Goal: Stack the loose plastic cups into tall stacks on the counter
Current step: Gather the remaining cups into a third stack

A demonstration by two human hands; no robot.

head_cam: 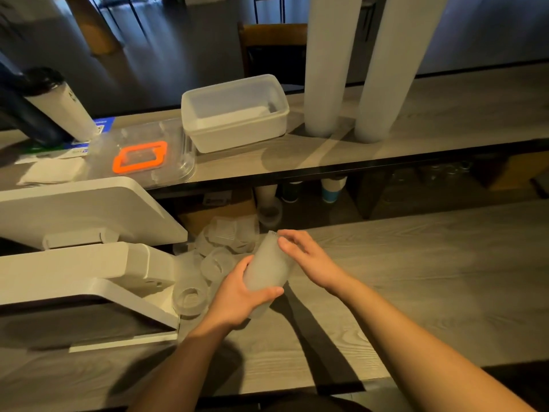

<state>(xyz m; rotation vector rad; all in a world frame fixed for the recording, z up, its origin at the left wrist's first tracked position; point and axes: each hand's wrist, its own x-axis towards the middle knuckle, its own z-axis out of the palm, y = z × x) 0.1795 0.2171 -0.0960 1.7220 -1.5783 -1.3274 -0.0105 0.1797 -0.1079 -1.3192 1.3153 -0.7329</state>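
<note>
A short stack of frosted plastic cups is tilted above the lower counter. My left hand grips it around its lower part, thumb across the front. My right hand rests its straight fingers against the stack's upper end. Several loose clear cups lie in a heap to the left of my hands, beside a white machine. Two tall cup stacks stand on the upper shelf at the back right.
A white machine fills the left side. On the upper shelf sit a white plastic tub and a clear lid with an orange ring. Paper cups stand under the shelf.
</note>
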